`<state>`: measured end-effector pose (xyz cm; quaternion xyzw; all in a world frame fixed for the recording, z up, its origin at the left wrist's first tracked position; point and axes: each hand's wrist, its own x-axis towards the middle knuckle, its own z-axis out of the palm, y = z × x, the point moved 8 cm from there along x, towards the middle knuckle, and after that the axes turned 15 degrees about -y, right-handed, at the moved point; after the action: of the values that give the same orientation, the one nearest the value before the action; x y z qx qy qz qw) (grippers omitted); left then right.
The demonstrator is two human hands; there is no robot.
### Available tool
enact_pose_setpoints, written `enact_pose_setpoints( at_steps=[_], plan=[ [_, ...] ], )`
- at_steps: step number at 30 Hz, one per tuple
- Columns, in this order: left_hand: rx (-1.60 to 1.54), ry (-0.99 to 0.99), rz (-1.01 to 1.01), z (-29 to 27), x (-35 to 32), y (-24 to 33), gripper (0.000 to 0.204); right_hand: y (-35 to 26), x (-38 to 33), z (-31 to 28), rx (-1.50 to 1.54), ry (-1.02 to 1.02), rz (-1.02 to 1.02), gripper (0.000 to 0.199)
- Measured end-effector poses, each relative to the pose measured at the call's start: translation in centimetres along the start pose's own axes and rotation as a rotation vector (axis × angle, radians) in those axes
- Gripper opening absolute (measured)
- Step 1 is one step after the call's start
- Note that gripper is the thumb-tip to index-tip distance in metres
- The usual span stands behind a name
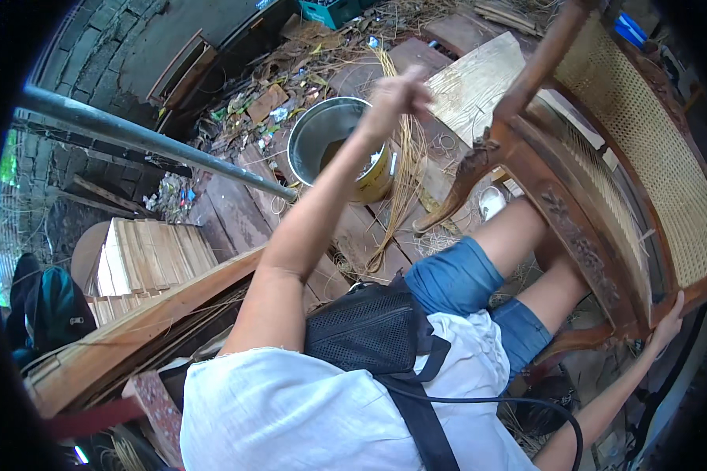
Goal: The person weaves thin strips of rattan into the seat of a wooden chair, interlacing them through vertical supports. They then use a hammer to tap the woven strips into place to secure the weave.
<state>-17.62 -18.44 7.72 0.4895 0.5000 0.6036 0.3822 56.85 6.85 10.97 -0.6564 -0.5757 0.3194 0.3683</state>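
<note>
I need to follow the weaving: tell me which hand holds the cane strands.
The left hand, raised above the metal bucket, pulls the strands. The right hand only grips the chair frame.

Left arm stretched up toward top centre of frame, left hand (397, 94) closed, fingers pinched, right hand (669, 320) lower right, fingers curled in a grip

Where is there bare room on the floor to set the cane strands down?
The clearest patch is the dark planks between the metal pipe and the bucket. The pale board beyond the chair frame is also mostly bare. Crowded: the litter behind the bucket, and the space by the knees under the left hand and its strands.
</note>
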Motion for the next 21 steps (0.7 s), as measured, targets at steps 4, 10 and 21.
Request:
enact_pose_setpoints(
  at_steps=[4,10,21],
  plan=[
    [0.465,0.427,-0.568,-16.5,-5.8,-13.2,0.028,1.7,1.2,-2.4,-0.041,0.035,-0.02,0.075],
    [0.683,0.228,-1.097,-20.9,-15.3,-32.1,0.068,1.4,0.3,-2.8,-0.046,0.025,-0.03,0.065],
    [-0.059,0.616,-1.077,-20.6,-11.9,-42.1,0.087,2.7,-2.0,-5.7,0.045,0.109,0.068,0.064]
  ],
)
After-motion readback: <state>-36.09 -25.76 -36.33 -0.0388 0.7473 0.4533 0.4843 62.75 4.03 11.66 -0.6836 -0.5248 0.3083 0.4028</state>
